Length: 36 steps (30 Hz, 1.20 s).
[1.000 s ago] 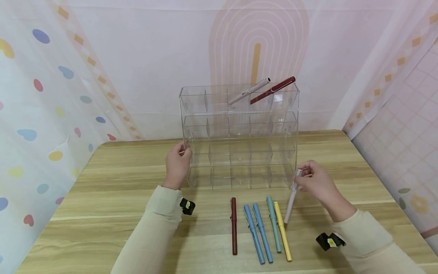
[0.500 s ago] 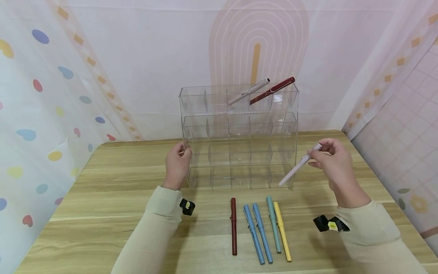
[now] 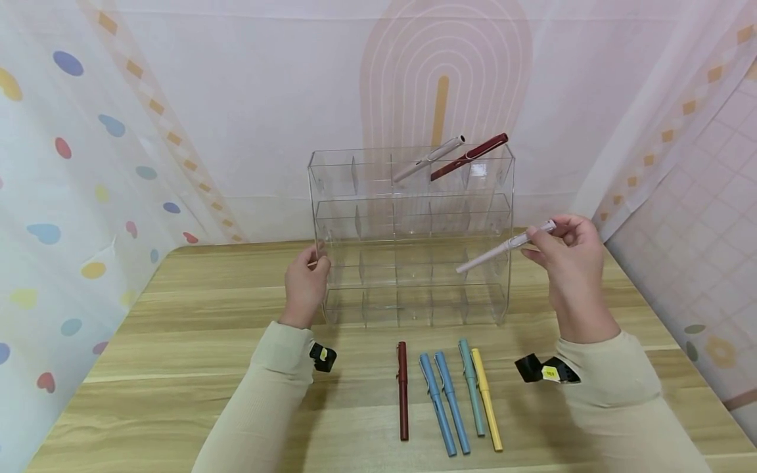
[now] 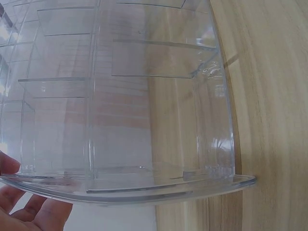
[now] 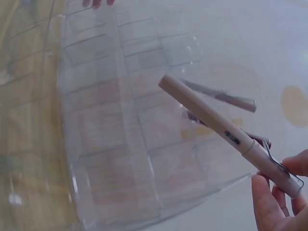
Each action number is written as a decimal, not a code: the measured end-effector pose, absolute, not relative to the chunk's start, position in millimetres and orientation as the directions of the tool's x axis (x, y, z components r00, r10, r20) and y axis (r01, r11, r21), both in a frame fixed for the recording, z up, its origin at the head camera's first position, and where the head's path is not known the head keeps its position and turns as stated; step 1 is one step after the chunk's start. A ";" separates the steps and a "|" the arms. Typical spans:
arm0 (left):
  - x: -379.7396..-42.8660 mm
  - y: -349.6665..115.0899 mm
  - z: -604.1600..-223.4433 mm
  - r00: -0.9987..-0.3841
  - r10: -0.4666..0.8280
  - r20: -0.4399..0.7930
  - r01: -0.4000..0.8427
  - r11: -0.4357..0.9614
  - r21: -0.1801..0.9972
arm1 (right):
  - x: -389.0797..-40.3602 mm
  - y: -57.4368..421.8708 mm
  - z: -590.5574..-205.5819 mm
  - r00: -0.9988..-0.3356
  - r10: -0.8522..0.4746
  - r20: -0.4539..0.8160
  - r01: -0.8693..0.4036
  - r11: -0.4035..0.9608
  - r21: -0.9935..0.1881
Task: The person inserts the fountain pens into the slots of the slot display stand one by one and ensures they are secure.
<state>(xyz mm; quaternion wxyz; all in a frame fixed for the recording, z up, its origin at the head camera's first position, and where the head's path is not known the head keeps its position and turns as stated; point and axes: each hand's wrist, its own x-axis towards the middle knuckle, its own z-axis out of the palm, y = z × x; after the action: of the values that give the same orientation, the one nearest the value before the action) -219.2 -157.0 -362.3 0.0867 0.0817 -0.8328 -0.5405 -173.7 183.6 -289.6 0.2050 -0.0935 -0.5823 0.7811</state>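
A clear acrylic rack [image 3: 414, 295] with several tiers of small compartments stands on the wooden table. My left hand [image 3: 305, 282] grips its left side panel, thumb in front and fingers behind, as the left wrist view also shows. With thumb and fingers my right hand [image 3: 573, 263] pinches a pale pink pen [image 3: 503, 251] by its clipped cap end. The pen slants down to the left, its far end in front of the rack's right side. In the top tier lean a whitish pen [image 3: 430, 159] and a dark red pen [image 3: 470, 156], both tilted up to the right.
On the table before the rack lie a dark red pen [image 3: 403, 391], two blue pens [image 3: 438, 404], a green pen [image 3: 472, 387] and a yellow pen [image 3: 487, 399]. A patterned cloth [image 3: 266, 98] hangs behind the table.
My right hand has lifted the pale pink pen from low beside the rack's right corner, first up and right, then up and left, tilting it flatter. My left hand has stayed in place.
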 end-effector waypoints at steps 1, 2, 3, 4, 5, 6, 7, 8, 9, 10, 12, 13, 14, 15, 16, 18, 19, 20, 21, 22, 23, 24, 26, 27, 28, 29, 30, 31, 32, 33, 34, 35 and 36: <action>-219.2 -157.3 -362.3 -0.972 -0.228 0.057 -0.041 0.403 0.914 | -174.4 181.4 -288.0 -0.895 0.434 0.098 -0.224 -0.249 -0.942; -219.4 -157.6 -362.6 -0.972 -0.227 0.058 -0.040 0.403 0.914 | -175.3 179.4 -286.3 -0.892 0.440 0.103 -0.235 -0.258 -0.937; -219.6 -158.0 -362.8 -0.972 -0.226 0.059 -0.038 0.404 0.914 | -176.1 177.4 -284.5 -0.889 0.444 0.110 -0.251 -0.273 -0.929; -219.9 -158.2 -363.0 -0.972 -0.225 0.060 -0.036 0.402 0.915 | -177.1 175.5 -282.5 -0.885 0.451 0.119 -0.268 -0.284 -0.921; -219.9 -158.3 -363.0 -0.972 -0.225 0.062 -0.034 0.402 0.915 | -178.1 173.4 -280.6 -0.881 0.455 0.127 -0.286 -0.298 -0.911; -220.1 -158.5 -363.1 -0.972 -0.225 0.065 -0.032 0.403 0.915 | -179.3 171.3 -278.7 -0.878 0.460 0.135 -0.303 -0.313 -0.900; -220.1 -158.6 -363.0 -0.972 -0.224 0.066 -0.031 0.403 0.915 | -180.4 169.2 -276.6 -0.875 0.464 0.140 -0.317 -0.329 -0.889; -220.1 -158.4 -362.9 -0.972 -0.224 0.068 -0.028 0.403 0.915 | -181.8 167.0 -275.0 -0.871 0.469 0.146 -0.329 -0.337 -0.882; -220.0 -158.3 -362.8 -0.972 -0.224 0.069 -0.029 0.403 0.915 | -183.3 164.9 -273.4 -0.867 0.474 0.153 -0.342 -0.344 -0.874; -219.9 -158.2 -362.7 -0.972 -0.224 0.070 -0.028 0.405 0.914 | -184.7 162.6 -272.0 -0.863 0.480 0.159 -0.353 -0.346 -0.869; -219.7 -158.1 -362.6 -0.972 -0.224 0.071 -0.027 0.408 0.913 | -187.8 158.3 -269.9 -0.854 0.492 0.170 -0.370 -0.345 -0.862; -219.6 -158.0 -362.6 -0.972 -0.224 0.071 -0.027 0.407 0.913 | -189.4 156.2 -269.1 -0.849 0.499 0.175 -0.378 -0.342 -0.860; -219.5 -157.8 -362.5 -0.972 -0.225 0.071 -0.027 0.408 0.913 | -191.1 154.0 -268.5 -0.843 0.507 0.180 -0.387 -0.339 -0.858; -219.6 -158.0 -362.7 -0.972 -0.224 0.069 -0.029 0.407 0.913 | -192.8 151.8 -268.0 -0.837 0.515 0.183 -0.399 -0.345 -0.850; -219.6 -158.0 -362.7 -0.972 -0.224 0.069 -0.029 0.406 0.913 | -194.6 149.5 -267.7 -0.832 0.523 0.185 -0.407 -0.347 -0.845; -219.6 -158.2 -362.6 -0.972 -0.225 0.064 -0.033 0.404 0.914 | -198.3 145.0 -267.3 -0.822 0.538 0.189 -0.420 -0.347 -0.839; -219.6 -158.2 -362.6 -0.972 -0.225 0.062 -0.035 0.403 0.915 | -200.2 142.8 -267.2 -0.818 0.543 0.188 -0.425 -0.352 -0.834; -219.7 -158.3 -362.7 -0.973 -0.224 0.061 -0.036 0.403 0.914 | -202.1 140.6 -267.2 -0.816 0.548 0.186 -0.429 -0.356 -0.830; -219.9 -158.4 -362.8 -0.973 -0.224 0.060 -0.037 0.403 0.915 | -204.0 138.3 -267.2 -0.814 0.551 0.186 -0.431 -0.357 -0.829; -219.9 -158.4 -362.8 -0.973 -0.225 0.059 -0.038 0.403 0.915 | -205.9 136.1 -267.2 -0.812 0.551 0.190 -0.431 -0.349 -0.832; -220.1 -158.4 -362.9 -0.972 -0.226 0.058 -0.039 0.403 0.914 | -207.9 133.8 -267.1 -0.812 0.551 0.192 -0.432 -0.346 -0.833; -220.2 -158.5 -363.1 -0.972 -0.227 0.060 -0.038 0.404 0.914 | -210.0 131.4 -267.2 -0.812 0.551 0.193 -0.433 -0.348 -0.831; -220.4 -158.3 -363.3 -0.971 -0.229 0.063 -0.036 0.405 0.914 | -214.1 126.7 -267.2 -0.810 0.550 0.203 -0.433 -0.328 -0.839; -220.4 -158.3 -363.3 -0.971 -0.230 0.065 -0.035 0.406 0.913 | -216.0 124.1 -267.2 -0.808 0.549 0.211 -0.435 -0.317 -0.843; -220.4 -158.2 -363.4 -0.971 -0.231 0.067 -0.034 0.408 0.912 | -217.8 121.6 -267.3 -0.808 0.547 0.218 -0.436 -0.307 -0.846; -220.4 -158.1 -363.4 -0.970 -0.231 0.070 -0.032 0.410 0.912 | -219.6 119.1 -267.4 -0.809 0.544 0.224 -0.437 -0.301 -0.847; -220.3 -158.1 -363.2 -0.970 -0.232 0.072 -0.031 0.411 0.911 | -221.3 116.6 -267.5 -0.808 0.542 0.232 -0.439 -0.290 -0.850; -220.2 -157.9 -363.1 -0.970 -0.232 0.073 -0.029 0.410 0.912 | -222.7 114.0 -267.6 -0.809 0.538 0.239 -0.438 -0.279 -0.854; -220.1 -158.1 -363.0 -0.970 -0.232 0.075 -0.028 0.412 0.911 | -224.1 111.4 -267.7 -0.808 0.536 0.244 -0.439 -0.273 -0.856; -220.0 -158.1 -362.9 -0.970 -0.232 0.075 -0.028 0.412 0.911 | -225.4 109.0 -267.9 -0.811 0.531 0.245 -0.436 -0.270 -0.859; -220.0 -158.1 -362.8 -0.970 -0.233 0.076 -0.027 0.412 0.911 | -226.6 106.8 -268.2 -0.814 0.527 0.246 -0.431 -0.264 -0.863; -220.0 -158.1 -362.7 -0.969 -0.233 0.076 -0.027 0.412 0.911 | -227.8 104.6 -268.6 -0.816 0.523 0.247 -0.427 -0.255 -0.868; -220.0 -158.1 -362.5 -0.970 -0.233 0.076 -0.027 0.411 0.911 | -228.8 102.7 -269.0 -0.818 0.519 0.246 -0.421 -0.250 -0.872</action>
<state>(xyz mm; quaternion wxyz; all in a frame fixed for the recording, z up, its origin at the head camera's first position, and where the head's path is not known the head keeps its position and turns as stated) -220.0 -158.1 -362.5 0.0957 0.0778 -0.8346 -0.5368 -228.8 102.7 -269.0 0.2979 -0.0458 -0.5351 0.7892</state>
